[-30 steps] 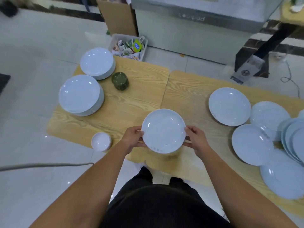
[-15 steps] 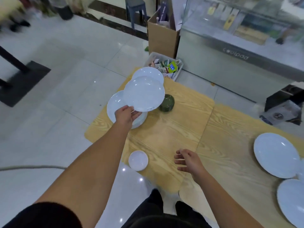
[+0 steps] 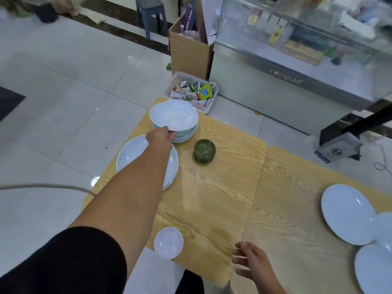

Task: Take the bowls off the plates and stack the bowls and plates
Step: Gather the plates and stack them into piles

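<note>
Plate [image 3: 174, 115] near rim pinched by left hand [image 3: 160, 135].

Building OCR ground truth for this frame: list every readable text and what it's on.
"coolpad": on the grey front of the display counter.
Packets in the white bin: print too small to read.
Boxes inside the counter: blurred, unreadable.
Purple box in the cardboard carton: lettering blurred, unreadable.

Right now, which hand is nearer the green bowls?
Left. The left hand grips a plate beside the green bowls; the right hand hovers at the table's near edge.
</note>
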